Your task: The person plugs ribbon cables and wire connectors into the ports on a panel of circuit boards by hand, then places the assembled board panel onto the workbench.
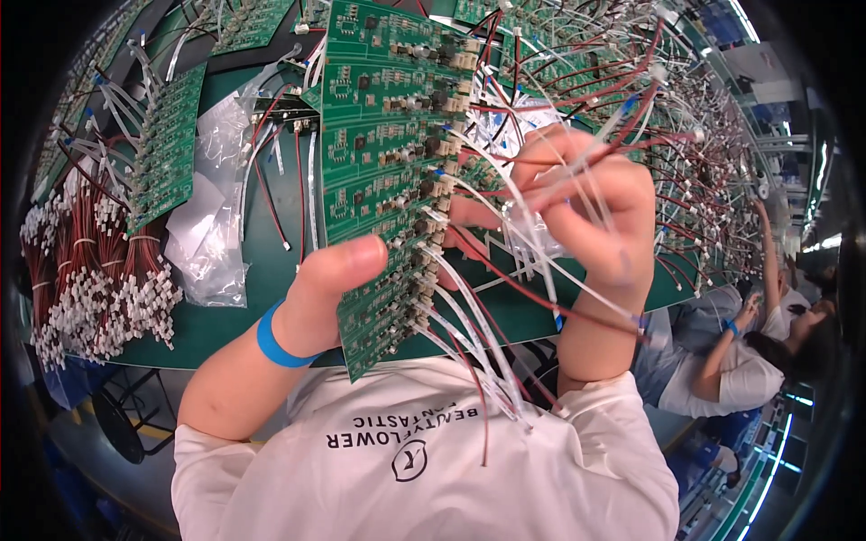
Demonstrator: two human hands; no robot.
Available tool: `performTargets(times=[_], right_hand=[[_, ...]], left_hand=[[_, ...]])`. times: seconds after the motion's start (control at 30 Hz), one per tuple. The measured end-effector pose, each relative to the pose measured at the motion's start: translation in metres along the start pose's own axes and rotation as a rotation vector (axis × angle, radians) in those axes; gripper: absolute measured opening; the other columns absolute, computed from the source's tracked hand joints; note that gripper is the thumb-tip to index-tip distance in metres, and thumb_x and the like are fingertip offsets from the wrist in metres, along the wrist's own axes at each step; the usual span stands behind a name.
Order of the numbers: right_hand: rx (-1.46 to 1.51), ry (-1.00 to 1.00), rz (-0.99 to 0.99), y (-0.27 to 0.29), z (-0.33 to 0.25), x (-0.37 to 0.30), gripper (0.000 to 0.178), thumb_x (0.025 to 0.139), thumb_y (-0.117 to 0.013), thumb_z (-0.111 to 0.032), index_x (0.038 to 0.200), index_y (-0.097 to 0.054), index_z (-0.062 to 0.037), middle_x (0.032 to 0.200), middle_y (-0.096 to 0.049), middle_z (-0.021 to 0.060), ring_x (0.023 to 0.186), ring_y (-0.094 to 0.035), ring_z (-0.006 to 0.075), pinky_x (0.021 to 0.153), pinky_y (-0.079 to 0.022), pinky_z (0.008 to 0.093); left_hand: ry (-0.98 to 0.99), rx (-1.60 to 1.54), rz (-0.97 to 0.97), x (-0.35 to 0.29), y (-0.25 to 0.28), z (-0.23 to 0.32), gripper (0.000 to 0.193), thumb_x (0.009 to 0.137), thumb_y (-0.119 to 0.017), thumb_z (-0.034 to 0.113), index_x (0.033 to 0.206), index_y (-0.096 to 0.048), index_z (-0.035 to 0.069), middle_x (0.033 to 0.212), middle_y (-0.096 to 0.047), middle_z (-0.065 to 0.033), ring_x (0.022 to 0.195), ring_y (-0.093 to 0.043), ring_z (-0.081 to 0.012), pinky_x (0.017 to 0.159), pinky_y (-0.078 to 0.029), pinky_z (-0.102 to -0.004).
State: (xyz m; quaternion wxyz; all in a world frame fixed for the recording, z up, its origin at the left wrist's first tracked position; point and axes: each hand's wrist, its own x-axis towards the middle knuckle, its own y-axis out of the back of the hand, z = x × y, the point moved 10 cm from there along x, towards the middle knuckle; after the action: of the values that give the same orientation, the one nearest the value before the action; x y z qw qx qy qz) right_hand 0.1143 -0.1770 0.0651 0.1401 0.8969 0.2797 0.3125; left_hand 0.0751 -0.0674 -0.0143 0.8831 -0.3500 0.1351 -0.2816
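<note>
My left hand (pixel 329 287) grips a long green circuit board panel (pixel 361 144), its thumb on the front face and its other fingers hidden behind. The panel stands upright, tilted in front of my chest. White connectors line its right edge, with white flat cables (pixel 465 293) and dark red wires hanging from several of them. Beside that edge, my right hand (pixel 591 203) has its fingers bent together in a pinch among the cables. It is slightly blurred. A cable seems to be between the fingertips, though loose strands crossing in front partly hide them.
Bundled red wires with white plugs (pixel 108 279) lie at the left of the green table (pixel 271 332), by a clear plastic bag (pixel 212 212). Another board (pixel 167 149) stands there. Wired boards (pixel 577 59) crowd the far right. A co-worker (pixel 722 361) sits on the right.
</note>
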Motion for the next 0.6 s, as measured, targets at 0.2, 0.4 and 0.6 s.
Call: performTargets(times=[0.2,0.4,0.6], right_hand=[[-0.312,0.057,0.135,-0.010,-0.006,-0.002,0.020,0.065,-0.073,-0.010,0.085,-0.071,-0.0056,0.076,-0.067,0.0051,0.071,-0.060,0.0189,0.068,-0.046,0.0298],[-0.365,0.120,0.203,-0.023,-0.017,0.002,0.029,0.058,-0.076,-0.007,0.086,-0.071,-0.0014,0.058,-0.057,0.0006,0.051,-0.041,0.0127,0.058,-0.033,0.0269],[-0.360,0.266,0.089,-0.023,-0.020,-0.003,0.027,0.057,-0.074,-0.007,0.084,-0.071,-0.0041,0.065,-0.060,0.0028,0.054,-0.054,0.0159,0.054,-0.039,0.0287]], left_hand=[[0.073,-0.134,-0.052,-0.006,-0.004,-0.016,0.085,0.068,-0.063,0.046,0.131,-0.034,-0.003,0.119,-0.050,-0.0181,0.109,-0.051,-0.0272,0.093,-0.041,-0.0371],[0.064,-0.157,-0.023,-0.014,-0.004,-0.017,0.090,0.065,-0.064,0.053,0.131,-0.035,-0.001,0.118,-0.049,-0.0162,0.106,-0.051,-0.0249,0.093,-0.041,-0.0378],[0.153,-0.078,0.016,-0.012,-0.002,-0.019,0.088,0.068,-0.060,0.056,0.130,-0.035,-0.001,0.120,-0.048,-0.0145,0.108,-0.050,-0.0237,0.092,-0.041,-0.0391]])
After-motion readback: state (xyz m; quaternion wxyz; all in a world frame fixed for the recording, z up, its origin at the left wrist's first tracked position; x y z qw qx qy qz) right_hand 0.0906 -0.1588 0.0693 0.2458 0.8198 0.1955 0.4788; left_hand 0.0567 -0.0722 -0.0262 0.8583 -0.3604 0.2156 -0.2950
